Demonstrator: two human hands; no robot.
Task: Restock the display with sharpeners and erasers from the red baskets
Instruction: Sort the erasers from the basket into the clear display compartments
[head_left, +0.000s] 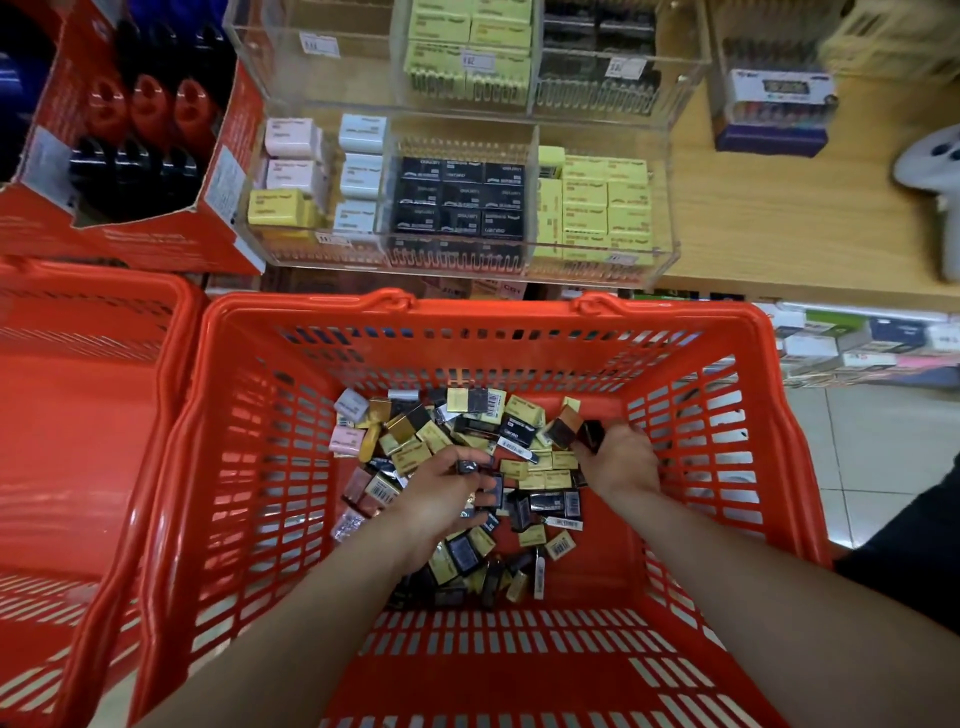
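Observation:
A red basket (519, 322) in front of me holds a loose pile of small wrapped erasers (467, 431) in black, yellow, pink and grey. Both my hands are down inside it. My left hand (441, 499) is curled over the pile with a small black eraser (467, 466) at its fingertips. My right hand (621, 460) grips black erasers (589, 434) at the pile's right edge. Above the basket, a clear acrylic display (660, 208) on the shelf holds rows of pastel, black (460, 200) and yellow erasers (605, 202).
A second red basket (93, 415) stands to the left. A red cardboard box (228, 171) of red and black sharpeners sits at the upper left. The wooden shelf (779, 208) runs right, with a marker pack (774, 109) and a white device (935, 171). Lower shelves show boxed goods at right.

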